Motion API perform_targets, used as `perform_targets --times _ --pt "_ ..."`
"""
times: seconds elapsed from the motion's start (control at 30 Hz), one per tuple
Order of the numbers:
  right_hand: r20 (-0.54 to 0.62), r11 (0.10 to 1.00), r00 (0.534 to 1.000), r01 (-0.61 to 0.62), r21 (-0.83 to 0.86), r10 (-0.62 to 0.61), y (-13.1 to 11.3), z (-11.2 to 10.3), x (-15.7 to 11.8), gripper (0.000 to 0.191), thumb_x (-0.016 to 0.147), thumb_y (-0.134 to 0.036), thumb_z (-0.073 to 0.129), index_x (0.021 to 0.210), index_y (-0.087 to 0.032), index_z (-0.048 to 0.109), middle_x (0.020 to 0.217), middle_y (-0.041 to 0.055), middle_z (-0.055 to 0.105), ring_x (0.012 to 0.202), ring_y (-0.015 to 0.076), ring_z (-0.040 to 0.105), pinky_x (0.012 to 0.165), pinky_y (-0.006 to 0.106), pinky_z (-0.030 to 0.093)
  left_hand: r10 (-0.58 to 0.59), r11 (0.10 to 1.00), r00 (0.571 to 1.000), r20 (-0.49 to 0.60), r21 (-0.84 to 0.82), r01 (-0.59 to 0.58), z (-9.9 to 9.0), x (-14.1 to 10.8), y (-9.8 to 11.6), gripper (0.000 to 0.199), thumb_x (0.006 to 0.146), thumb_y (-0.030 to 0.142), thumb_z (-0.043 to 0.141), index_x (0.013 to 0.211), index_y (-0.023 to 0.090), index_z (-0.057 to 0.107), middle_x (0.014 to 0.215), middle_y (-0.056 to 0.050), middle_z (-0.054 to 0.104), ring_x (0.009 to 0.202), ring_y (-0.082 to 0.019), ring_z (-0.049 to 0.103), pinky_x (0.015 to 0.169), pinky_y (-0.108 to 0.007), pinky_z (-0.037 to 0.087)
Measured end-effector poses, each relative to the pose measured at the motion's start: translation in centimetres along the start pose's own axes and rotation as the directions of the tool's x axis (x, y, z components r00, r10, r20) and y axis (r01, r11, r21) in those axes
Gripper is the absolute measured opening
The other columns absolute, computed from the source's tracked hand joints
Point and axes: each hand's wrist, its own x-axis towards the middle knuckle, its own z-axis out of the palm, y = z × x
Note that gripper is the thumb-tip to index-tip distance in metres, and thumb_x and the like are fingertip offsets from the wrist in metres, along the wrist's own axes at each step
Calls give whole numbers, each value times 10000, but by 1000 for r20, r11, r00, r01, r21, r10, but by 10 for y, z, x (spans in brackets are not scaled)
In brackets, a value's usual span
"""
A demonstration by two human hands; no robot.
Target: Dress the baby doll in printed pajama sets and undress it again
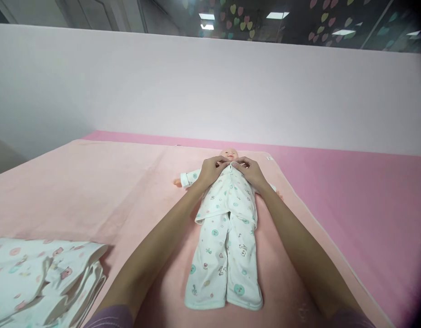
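A baby doll (230, 154) lies on its back with its head away from me. It wears a white printed button-front top (227, 193) and matching trousers (213, 255). At the neckline, my left hand (213, 171) and my right hand (249, 171) pinch the two sides of the top's collar, close together at the middle. Lower on the front, the top's edges meet along the button line. The doll's arms stretch out to both sides, its right one partly behind my left wrist. My fingertips partly hide the collar.
A folded white printed cloth (43, 278) lies at the near left. Under the doll spreads a peach blanket (128, 182) over a pink surface (360, 205). A white wall panel (210, 91) rises behind, with dark glass and heart stickers above it.
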Motion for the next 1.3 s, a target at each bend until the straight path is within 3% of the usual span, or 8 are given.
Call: perform_targets --times 0.27,0.47,0.67,0.87,1.03,1.3 --pt "-27 999 999 -28 46 29 8 4 3 390 755 -548 866 984 -239 801 963 33 770 810 191 595 795 344 508 5 1000 999 48 -4 -4 -3 0 1 259 955 325 681 1101 217 865 1023 -43 845 798 -175 699 817 -303 532" --pt "-20 985 999 38 -168 -42 -5 3 3 366 810 -558 819 975 -234 779 1001 40 782 743 177 555 748 344 474 -47 997 994 97 -60 53 -7 -4 8 284 939 395 690 1060 211 868 1063 -51 845 901 -208 733 810 -309 533" --pt "43 948 993 118 -295 -110 -13 1 6 247 862 -430 784 1021 -246 744 1067 51 802 920 235 681 844 373 508 -169 983 985 40 -72 172 -3 1 7 188 868 340 735 892 205 863 995 -56 844 959 -237 736 856 -332 538" --pt "107 951 985 160 -265 -136 -13 0 7 228 877 -363 778 1074 -256 731 1201 51 799 1005 236 707 902 390 537 -160 985 986 35 -65 163 -1 5 -1 237 894 412 733 866 199 833 986 -69 834 929 -227 727 848 -335 534" --pt "146 992 989 35 -118 -17 -4 -5 9 329 875 -425 814 1149 -253 756 1234 76 789 1130 257 712 985 417 555 -145 985 989 4 -98 145 4 8 -12 287 914 466 736 883 186 793 968 -82 824 901 -222 725 838 -338 529" --pt "224 991 971 -106 87 85 13 -10 17 416 848 -430 849 1212 -246 767 1177 79 792 1080 235 733 991 409 592 -134 986 991 -9 -105 133 9 8 -12 340 931 525 715 920 191 772 1016 -79 816 886 -205 698 809 -325 525"
